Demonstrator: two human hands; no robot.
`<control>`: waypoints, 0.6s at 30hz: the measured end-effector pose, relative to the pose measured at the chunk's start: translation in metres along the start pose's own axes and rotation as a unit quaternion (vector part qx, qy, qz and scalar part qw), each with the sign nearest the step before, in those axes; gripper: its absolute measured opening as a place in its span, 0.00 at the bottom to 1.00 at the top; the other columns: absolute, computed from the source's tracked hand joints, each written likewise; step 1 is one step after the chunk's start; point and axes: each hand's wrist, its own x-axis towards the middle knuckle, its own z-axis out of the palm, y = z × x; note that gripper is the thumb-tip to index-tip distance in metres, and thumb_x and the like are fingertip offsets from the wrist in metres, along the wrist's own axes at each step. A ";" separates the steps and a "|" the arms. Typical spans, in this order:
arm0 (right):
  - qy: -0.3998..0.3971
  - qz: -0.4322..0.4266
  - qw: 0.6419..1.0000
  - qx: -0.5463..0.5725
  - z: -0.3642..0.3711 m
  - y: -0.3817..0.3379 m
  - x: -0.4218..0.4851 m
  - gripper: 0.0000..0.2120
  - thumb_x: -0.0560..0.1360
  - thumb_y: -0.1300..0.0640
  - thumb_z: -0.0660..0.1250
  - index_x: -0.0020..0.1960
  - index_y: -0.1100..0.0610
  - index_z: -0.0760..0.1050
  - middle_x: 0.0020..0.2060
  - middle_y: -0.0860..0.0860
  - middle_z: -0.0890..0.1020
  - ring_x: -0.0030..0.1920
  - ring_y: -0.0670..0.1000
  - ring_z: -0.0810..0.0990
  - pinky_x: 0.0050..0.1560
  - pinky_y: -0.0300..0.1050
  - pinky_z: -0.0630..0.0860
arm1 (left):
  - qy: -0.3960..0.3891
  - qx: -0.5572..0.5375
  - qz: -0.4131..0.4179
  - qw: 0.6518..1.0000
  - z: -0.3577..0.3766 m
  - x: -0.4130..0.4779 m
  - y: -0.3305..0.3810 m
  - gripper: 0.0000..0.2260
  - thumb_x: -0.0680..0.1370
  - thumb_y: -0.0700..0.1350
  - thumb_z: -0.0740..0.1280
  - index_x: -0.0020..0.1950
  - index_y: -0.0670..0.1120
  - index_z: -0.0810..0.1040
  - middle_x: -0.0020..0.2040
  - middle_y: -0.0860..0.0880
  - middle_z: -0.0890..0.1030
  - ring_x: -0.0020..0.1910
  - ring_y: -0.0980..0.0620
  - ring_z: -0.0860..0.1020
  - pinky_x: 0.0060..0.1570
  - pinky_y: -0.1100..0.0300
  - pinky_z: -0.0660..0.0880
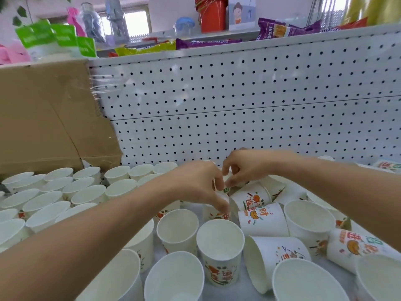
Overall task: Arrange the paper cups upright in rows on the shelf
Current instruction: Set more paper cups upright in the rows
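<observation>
White pegboard panelling (238,94) backs the shelf (235,290), and a cardboard box (43,118) stands against it at the far left. Left of centre, upright cups (86,189) stand in close rows, rims touching or nearly so, running from below the box toward the near edge. On the right the order breaks down (a loose heap, really): tipped cups (261,218) lie on their sides with their orange-and-green print showing, mixed among a few standing ones, such as a near cup (220,240) at centre with its mouth up. Both forearms reach in from the near side and meet over the middle of the shelf. The left hand (199,181) curls its fingers and thumb down round a held cup (222,196), which sits between the rows and the tipped ones. The right hand (245,166) bends its fingertips onto the top of that same cup in a pinch; whether it is one cup or several nested I cannot tell. Above the panelling, snack packets (206,42) and a red bucket (213,17) sit on a higher ledge.
</observation>
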 end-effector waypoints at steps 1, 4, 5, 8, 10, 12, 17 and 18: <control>0.007 -0.006 1.000 0.007 0.002 -0.002 0.002 0.17 0.74 0.46 0.69 0.61 0.50 0.77 0.40 0.40 0.73 0.38 0.39 0.72 0.37 0.36 0.66 | -0.005 -0.007 -0.002 1.000 0.000 -0.001 -0.003 0.21 0.65 0.60 0.76 0.53 0.54 0.79 0.42 0.59 0.78 0.40 0.61 0.75 0.39 0.62 0.74; 0.016 -0.036 0.999 0.027 0.005 -0.009 0.005 0.17 0.77 0.53 0.67 0.65 0.50 0.74 0.41 0.40 0.74 0.40 0.40 0.74 0.40 0.35 0.69 | -0.017 -0.011 -0.005 1.000 0.000 -0.005 -0.010 0.21 0.65 0.58 0.77 0.55 0.54 0.79 0.45 0.58 0.79 0.40 0.62 0.75 0.38 0.64 0.73; 0.022 -0.037 0.998 0.038 0.004 -0.010 0.005 0.17 0.78 0.55 0.66 0.66 0.50 0.74 0.43 0.42 0.75 0.42 0.41 0.75 0.44 0.36 0.73 | -0.020 -0.004 -0.006 1.000 0.001 -0.006 -0.012 0.22 0.65 0.57 0.77 0.56 0.54 0.78 0.46 0.57 0.79 0.41 0.62 0.75 0.39 0.64 0.73; 0.070 -0.024 0.995 0.072 -0.006 -0.007 -0.002 0.14 0.79 0.56 0.64 0.64 0.50 0.75 0.48 0.46 0.79 0.48 0.46 0.79 0.52 0.41 0.76 | -0.008 -0.003 -0.020 1.000 -0.005 -0.011 -0.019 0.19 0.66 0.55 0.76 0.54 0.55 0.76 0.48 0.57 0.78 0.42 0.60 0.75 0.42 0.61 0.75; 0.095 -0.023 0.989 0.114 -0.014 -0.001 -0.010 0.11 0.80 0.51 0.63 0.59 0.51 0.78 0.48 0.46 0.82 0.49 0.45 0.80 0.49 0.38 0.75 | 0.015 -0.075 -0.045 0.996 -0.018 -0.017 -0.029 0.16 0.67 0.53 0.76 0.52 0.54 0.76 0.48 0.56 0.80 0.42 0.58 0.78 0.41 0.60 0.77; 0.100 -0.026 0.977 0.189 -0.021 0.001 -0.020 0.15 0.78 0.43 0.62 0.54 0.52 0.80 0.46 0.47 0.83 0.48 0.47 0.82 0.48 0.38 0.76 | 0.043 -0.199 -0.066 0.977 -0.033 -0.026 -0.041 0.14 0.68 0.47 0.76 0.51 0.51 0.77 0.49 0.52 0.81 0.41 0.53 0.81 0.39 0.61 0.78; -0.021 -0.025 0.884 0.466 -0.027 -0.004 -0.029 0.27 0.71 0.39 0.62 0.63 0.54 0.75 0.55 0.53 0.82 0.54 0.56 0.82 0.54 0.51 0.80 | 0.110 -0.427 -0.064 0.895 -0.036 -0.030 -0.053 0.16 0.70 0.37 0.75 0.55 0.39 0.75 0.52 0.41 0.81 0.49 0.47 0.83 0.50 0.57 0.81; -0.037 -0.039 0.870 0.490 -0.027 -0.005 -0.030 0.25 0.72 0.42 0.65 0.64 0.55 0.74 0.56 0.54 0.82 0.55 0.56 0.82 0.54 0.53 0.80 | 0.120 -0.453 -0.060 0.882 -0.031 -0.029 -0.052 0.18 0.69 0.38 0.76 0.54 0.38 0.75 0.53 0.40 0.81 0.50 0.46 0.83 0.52 0.55 0.80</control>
